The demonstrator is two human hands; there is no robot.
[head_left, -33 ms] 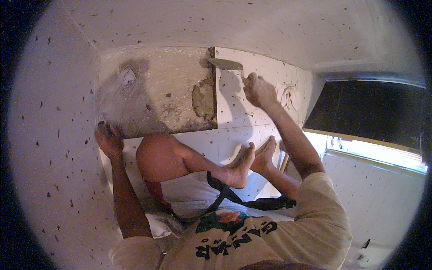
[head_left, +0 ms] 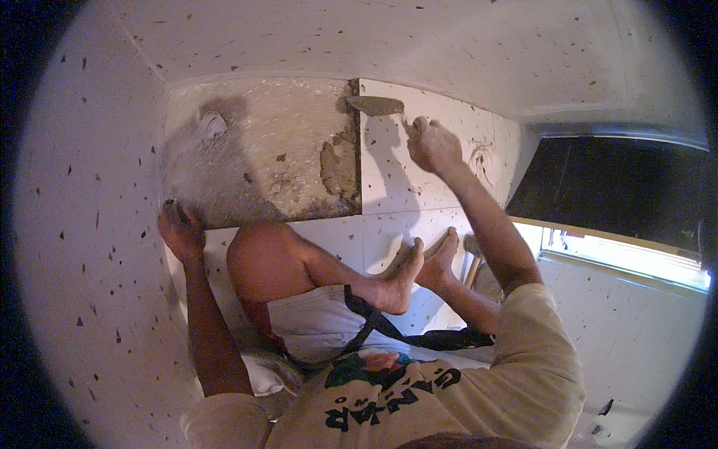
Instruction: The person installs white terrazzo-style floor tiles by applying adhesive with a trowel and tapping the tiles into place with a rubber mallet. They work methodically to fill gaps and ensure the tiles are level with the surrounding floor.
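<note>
My right hand (head_left: 434, 147) is closed round the handle of a trowel (head_left: 377, 105). The trowel's blade points left, over the edge where a white speckled tile (head_left: 385, 165) meets a bare patch of rough mortar bed (head_left: 280, 112). Wet-looking mortar (head_left: 338, 166) clings beside that tile's left edge. At the patch's lower left corner, close to the left wall, my left hand (head_left: 182, 232) rests with curled fingers. A small dark spot shows at its fingertips, too unclear to name.
A pale pipe stub or wad (head_left: 212, 126) stands in the bare patch. Wires or cords (head_left: 482, 161) lie on the tile to the right. A wooden-handled tool (head_left: 473, 262) is beside my feet. Speckled walls (head_left: 90, 224) close in, and a dark panel (head_left: 609, 187) hangs over a bright opening.
The trowel blade has turned slightly, showing more of its face. My right hand has shifted a little to the right; the left has stayed in place.
</note>
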